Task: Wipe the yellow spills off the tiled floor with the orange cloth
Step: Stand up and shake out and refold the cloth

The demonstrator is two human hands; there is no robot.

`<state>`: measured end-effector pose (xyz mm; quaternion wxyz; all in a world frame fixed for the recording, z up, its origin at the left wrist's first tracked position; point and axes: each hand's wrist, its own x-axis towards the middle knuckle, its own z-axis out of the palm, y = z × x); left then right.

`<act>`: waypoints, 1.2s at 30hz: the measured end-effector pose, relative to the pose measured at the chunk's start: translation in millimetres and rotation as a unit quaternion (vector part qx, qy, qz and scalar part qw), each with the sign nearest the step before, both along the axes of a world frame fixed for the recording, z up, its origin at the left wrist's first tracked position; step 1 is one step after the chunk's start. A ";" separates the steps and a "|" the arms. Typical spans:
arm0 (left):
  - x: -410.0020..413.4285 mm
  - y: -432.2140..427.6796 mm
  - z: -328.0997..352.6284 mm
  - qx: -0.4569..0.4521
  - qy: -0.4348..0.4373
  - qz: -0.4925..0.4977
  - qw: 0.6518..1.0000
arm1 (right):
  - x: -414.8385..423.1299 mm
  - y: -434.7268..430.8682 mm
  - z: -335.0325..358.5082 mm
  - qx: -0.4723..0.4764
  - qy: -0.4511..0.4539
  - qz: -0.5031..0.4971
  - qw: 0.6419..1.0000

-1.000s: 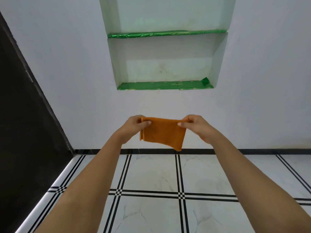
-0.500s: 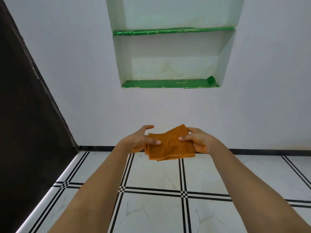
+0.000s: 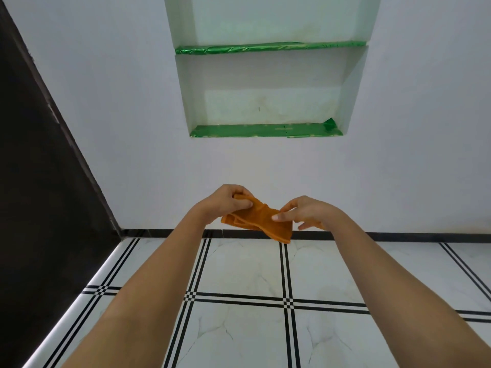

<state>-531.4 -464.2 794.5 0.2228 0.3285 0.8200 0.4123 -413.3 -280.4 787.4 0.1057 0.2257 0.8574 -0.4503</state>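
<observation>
White tiled floor (image 3: 255, 272) below us, and we've got the folded orange cloth (image 3: 259, 221) aloft, left hand (image 3: 225, 203) and right hand (image 3: 305, 212) fingers both pinching it.

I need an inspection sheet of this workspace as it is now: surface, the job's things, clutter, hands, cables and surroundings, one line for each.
Surface: white marble-look tiled floor with black double lines; no yellow spill shows in view.
Job's things: folded orange terry cloth, held in the air above the floor, one corner hanging down.
Clutter: nothing seen.
Hands: left hand has its grip on the cloth's left end; right hand pinches the right end.
Cables: nothing seen.
Surroundings: white wall with a recessed niche, its two shelves lined with green foil and bare; black skirting; dark panel at the left.
</observation>
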 end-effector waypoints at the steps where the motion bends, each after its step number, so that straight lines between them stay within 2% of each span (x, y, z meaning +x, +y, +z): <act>1: 3.6 2.2 2.5 -0.003 -0.006 -0.016 1.000 | 1.1 -1.7 0.0 0.045 -0.006 0.021 0.999; 3: 8.9 6.6 6.4 -0.015 -0.021 -0.050 0.998 | 1.3 -5.9 -1.5 0.068 0.021 0.044 0.997; 5: 15.5 11.7 8.8 -0.025 -0.035 -0.076 0.996 | 4.1 -8.8 -2.8 0.024 0.054 0.054 0.997; 8: 19.7 16.9 4.4 -0.024 -0.056 -0.082 0.995 | 12.4 -13.1 -7.6 -0.001 0.054 0.056 0.997; 13: 20.6 18.7 -22.3 0.005 -0.019 0.013 1.000 | 22.7 -19.6 -21.2 -0.060 0.045 0.001 0.997; 17: 28.2 14.2 -46.7 0.096 -0.056 0.112 0.987 | 19.8 -26.0 -29.9 -0.076 0.046 -0.066 0.994; 20: 29.7 11.6 -62.6 0.108 -0.098 0.130 0.981 | 16.0 -32.8 -32.7 -0.093 0.056 -0.132 0.985; 25: 39.4 26.6 -81.7 0.115 -0.160 0.107 0.974 | 25.7 -33.8 -42.9 -0.136 0.072 -0.234 0.960; 28: 54.0 49.0 -91.1 0.108 -0.190 0.077 0.973 | 48.3 -26.7 -51.5 -0.158 0.087 -0.312 0.933; 36: 148.2 132.7 -105.9 0.050 -0.247 -0.031 0.967 | 166.1 23.4 -61.3 -0.166 0.122 -0.473 0.856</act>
